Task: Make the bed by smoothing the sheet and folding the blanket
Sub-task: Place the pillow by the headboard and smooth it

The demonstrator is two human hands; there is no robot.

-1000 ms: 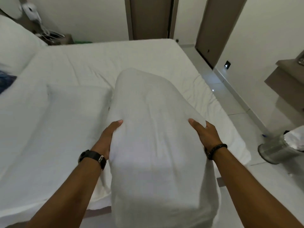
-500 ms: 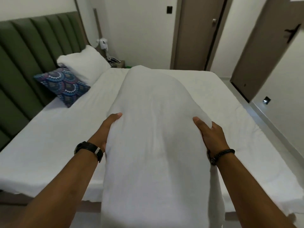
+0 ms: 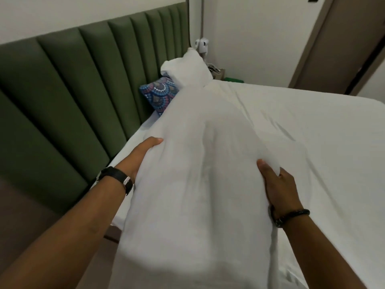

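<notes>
I hold a large white padded bundle (image 3: pixel 198 184) lengthwise in front of me, over the near edge of the bed; whether it is a pillow or a folded blanket I cannot tell. My left hand (image 3: pixel 143 153) grips its left side, thumb on top. My right hand (image 3: pixel 279 184) grips its right side, fingers curled into the fabric. Its far end points toward the head of the bed. The white sheet (image 3: pixel 312 126) covers the mattress with a few light creases.
A green padded headboard (image 3: pixel 73 90) runs along the left. Against it lean a white pillow (image 3: pixel 187 69) and a blue patterned cushion (image 3: pixel 160 92). A nightstand with cables (image 3: pixel 218 73) and a brown door (image 3: pixel 333 49) stand beyond the bed.
My view has swung left, from the foot of the bed to the headboard. The bundle has come along in both hands, which keep the same grip on its sides.
</notes>
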